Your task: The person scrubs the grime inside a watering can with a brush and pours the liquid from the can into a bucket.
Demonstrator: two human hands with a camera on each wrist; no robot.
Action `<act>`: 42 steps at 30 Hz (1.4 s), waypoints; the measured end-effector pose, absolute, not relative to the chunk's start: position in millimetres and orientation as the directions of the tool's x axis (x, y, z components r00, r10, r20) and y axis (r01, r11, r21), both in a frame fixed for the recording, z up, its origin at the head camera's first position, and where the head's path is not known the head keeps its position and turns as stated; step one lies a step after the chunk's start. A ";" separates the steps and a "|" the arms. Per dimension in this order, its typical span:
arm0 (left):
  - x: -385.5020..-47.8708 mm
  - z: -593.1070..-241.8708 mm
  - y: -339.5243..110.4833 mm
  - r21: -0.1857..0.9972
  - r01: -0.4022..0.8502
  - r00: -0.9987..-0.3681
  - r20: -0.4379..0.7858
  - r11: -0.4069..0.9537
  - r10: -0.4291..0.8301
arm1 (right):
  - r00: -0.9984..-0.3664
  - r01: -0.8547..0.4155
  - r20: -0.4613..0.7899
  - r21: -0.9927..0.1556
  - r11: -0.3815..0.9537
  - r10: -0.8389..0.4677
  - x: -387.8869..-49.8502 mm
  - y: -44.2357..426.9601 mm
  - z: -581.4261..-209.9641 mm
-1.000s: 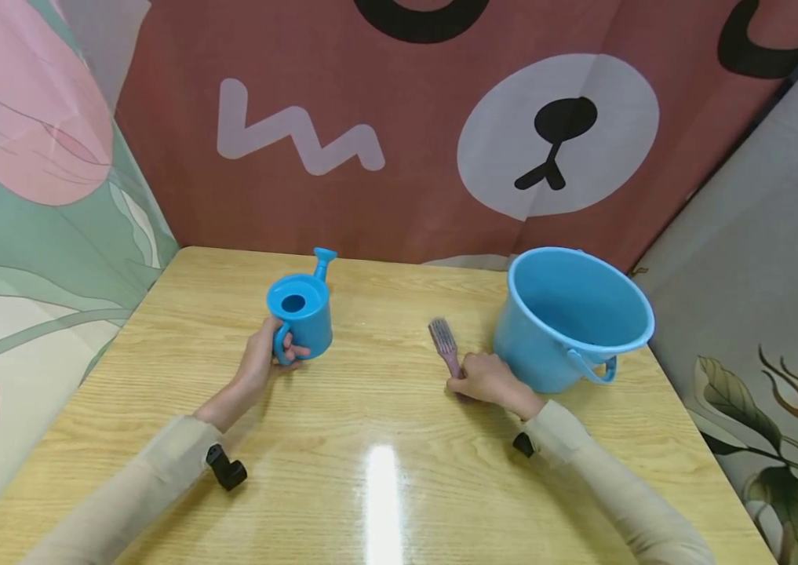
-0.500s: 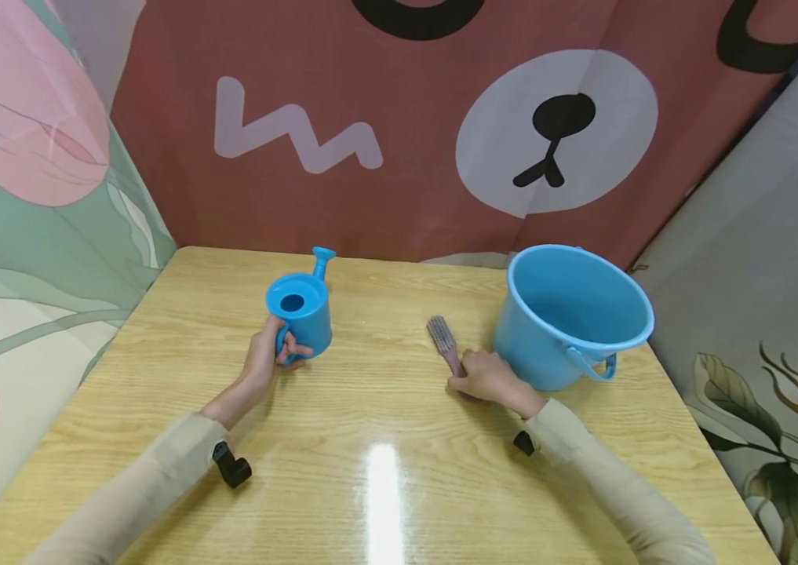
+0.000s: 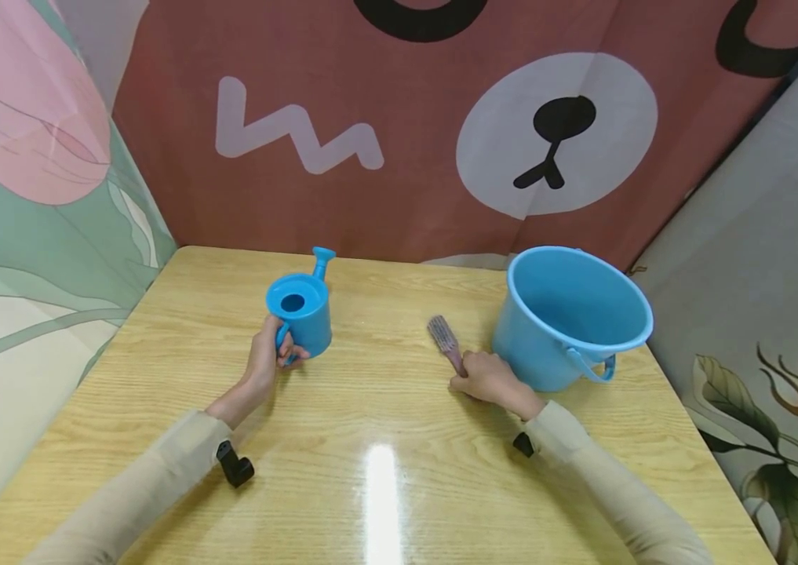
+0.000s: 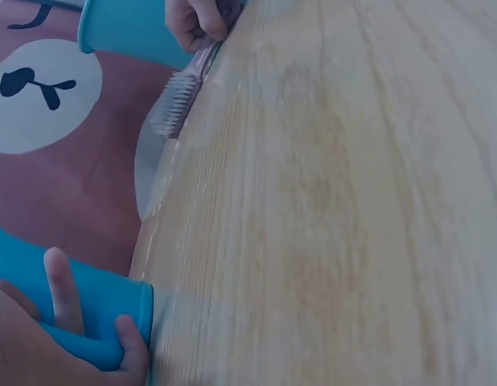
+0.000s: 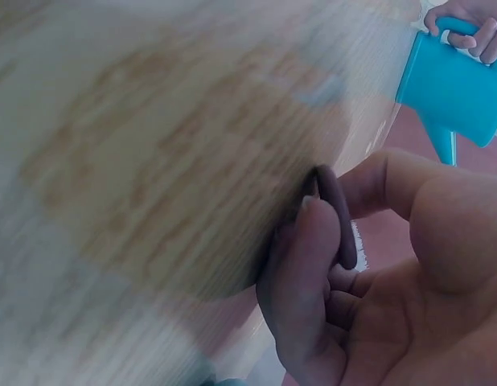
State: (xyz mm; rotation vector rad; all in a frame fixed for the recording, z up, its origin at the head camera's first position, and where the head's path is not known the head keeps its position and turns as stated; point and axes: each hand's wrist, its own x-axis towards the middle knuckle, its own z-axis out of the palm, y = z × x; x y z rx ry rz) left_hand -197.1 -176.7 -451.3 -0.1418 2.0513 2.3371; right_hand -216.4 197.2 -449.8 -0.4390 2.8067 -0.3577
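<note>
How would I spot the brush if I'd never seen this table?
Start with the wooden table and find the large light-blue bucket on its right side. Just left of it, the person's right hand grips the brush by its handle, bristled head showing. Its dull purple sets it apart: the bucket and the watering can are both blue.

Backdrop (image 3: 413,212): a pale zigzag stroke (image 3: 305,139) on reddish-brown cloth, not readable as lettering.
Watering can (image 3: 314,326): no readable brand or number on its blue side.
Bucket (image 3: 529,337): no legible label.
Brush (image 3: 444,335): handle partly hidden, no text to be read.
Left wrist camera (image 3: 235,464): too small to read any marking.
</note>
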 end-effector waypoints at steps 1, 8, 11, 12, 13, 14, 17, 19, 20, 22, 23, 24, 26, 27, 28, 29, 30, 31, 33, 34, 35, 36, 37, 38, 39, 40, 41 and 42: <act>-197.1 -451.5 -176.8 0.988 -0.079 -0.996 -0.085 -0.131 -0.037 | -0.915 -0.260 -0.233 -0.283 0.923 -0.329 -216.6 197.4 -449.7; -198.2 -452.9 -177.3 0.994 -0.042 -0.998 -0.047 -0.100 -0.043 | -0.917 -0.244 -0.236 -0.304 0.921 -0.321 -215.2 198.6 -448.1; -197.9 -451.9 -174.8 0.998 -0.024 -0.998 -0.028 -0.058 -0.064 | -0.919 -0.245 -0.231 -0.304 0.920 -0.321 -214.1 198.7 -446.7; -197.8 -451.5 -174.0 0.999 -0.020 -0.997 -0.023 -0.039 -0.067 | -0.919 -0.246 -0.227 -0.304 0.920 -0.321 -213.7 198.8 -446.2; -197.5 -451.3 -173.4 1.000 -0.019 -0.997 -0.021 -0.021 -0.074 | -0.920 -0.246 -0.224 -0.306 0.920 -0.320 -213.5 198.6 -446.1; -197.0 -451.1 -172.7 1.000 -0.016 -0.997 -0.017 -0.007 -0.077 | -0.921 -0.245 -0.221 -0.309 0.919 -0.320 -213.1 198.6 -445.9; -195.8 -450.0 -170.5 1.000 -0.001 -0.997 0.000 0.013 -0.076 | -0.928 -0.231 -0.208 -0.329 0.916 -0.309 -212.9 198.4 -445.8; -195.1 -448.9 -168.8 1.000 0.017 -0.997 0.017 0.006 -0.074 | -0.932 -0.227 -0.196 -0.340 0.912 -0.305 -213.0 198.3 -445.8; -194.8 -448.1 -168.0 1.000 0.027 -0.997 0.027 0.001 -0.070 | -0.933 -0.229 -0.189 -0.343 0.911 -0.305 -213.1 198.3 -445.8; -194.8 -447.0 -166.5 0.999 0.049 -0.997 0.049 -0.005 -0.061 | -0.935 -0.234 -0.177 -0.346 0.909 -0.308 -212.9 198.5 -446.2; -195.2 -446.8 -166.4 0.999 0.053 -0.997 0.053 -0.006 -0.055 | -0.935 -0.238 -0.171 -0.347 0.907 -0.310 -212.6 198.5 -446.4; -195.6 -447.1 -166.1 0.998 0.061 -0.997 0.061 -0.003 -0.055 | -0.936 -0.240 -0.164 -0.348 0.906 -0.311 -212.4 198.1 -446.7; -196.0 -447.6 -165.0 0.998 0.066 -0.996 0.067 0.006 -0.056 | -0.938 -0.251 -0.142 -0.353 0.901 -0.317 -211.6 197.7 -447.3; -196.0 -448.1 -164.4 0.998 0.068 -0.996 0.068 0.011 -0.059 | -0.939 -0.257 -0.126 -0.359 0.897 -0.319 -211.1 197.6 -447.6; -195.9 -448.4 -163.5 0.998 0.067 -0.996 0.068 0.016 -0.063 | -0.942 -0.264 -0.104 -0.361 0.894 -0.320 -211.1 197.3 -448.0; -195.8 -448.6 -162.5 0.998 0.068 -0.995 0.069 0.020 -0.069 | -0.944 -0.272 -0.081 -0.363 0.891 -0.321 -210.9 197.2 -448.2; -195.4 -448.8 -161.1 0.997 0.071 -0.994 0.072 0.022 -0.079 | -0.944 -0.285 -0.054 -0.361 0.888 -0.325 -210.8 197.2 -448.7; -195.0 -448.6 -159.8 0.997 0.072 -0.994 0.073 0.024 -0.087 | -0.944 -0.298 -0.028 -0.362 0.883 -0.330 -210.7 197.4 -449.2; -194.6 -448.7 -157.6 0.996 0.088 -0.991 0.091 0.029 -0.095 | -0.941 -0.320 0.019 -0.365 0.874 -0.337 -210.4 197.5 -450.1; -194.9 -448.9 -157.0 0.995 0.093 -0.991 0.096 0.030 -0.096 | -0.939 -0.332 0.039 -0.367 0.869 -0.343 -210.0 197.4 -450.4; -195.2 -449.2 -156.4 0.994 0.099 -0.990 0.102 0.034 -0.097 | -0.936 -0.342 0.054 -0.376 0.861 -0.348 -209.5 197.1 -450.2; -195.6 -449.7 -156.1 0.994 0.104 -0.990 0.108 0.039 -0.096 | -0.934 -0.349 0.068 -0.384 0.855 -0.351 -208.9 196.6 -449.9; -195.7 -450.1 -155.6 0.993 0.111 -0.989 0.115 0.044 -0.092 | -0.932 -0.354 0.077 -0.396 0.847 -0.353 -208.2 196.2 -449.6; -196.0 -450.5 -155.3 0.992 0.114 -0.989 0.118 0.053 -0.086 | -0.931 -0.359 0.086 -0.407 0.840 -0.356 -207.4 195.6 -449.0; -196.0 -450.8 -154.8 0.991 0.117 -0.989 0.122 0.064 -0.084 | -0.929 -0.363 0.094 -0.417 0.833 -0.357 -206.8 195.3 -448.5; -196.0 -451.1 -154.3 0.990 0.121 -0.988 0.127 0.073 -0.083 | -0.927 -0.368 0.104 -0.427 0.826 -0.360 -206.3 194.8 -447.9; -195.7 -451.1 -153.3 0.988 0.128 -0.987 0.135 0.083 -0.082 | -0.926 -0.373 0.112 -0.434 0.820 -0.361 -205.8 194.3 -447.2; -195.7 -451.4 -152.4 0.987 0.133 -0.987 0.141 0.091 -0.082 | -0.923 -0.380 0.122 -0.442 0.812 -0.366 -205.3 194.2 -446.6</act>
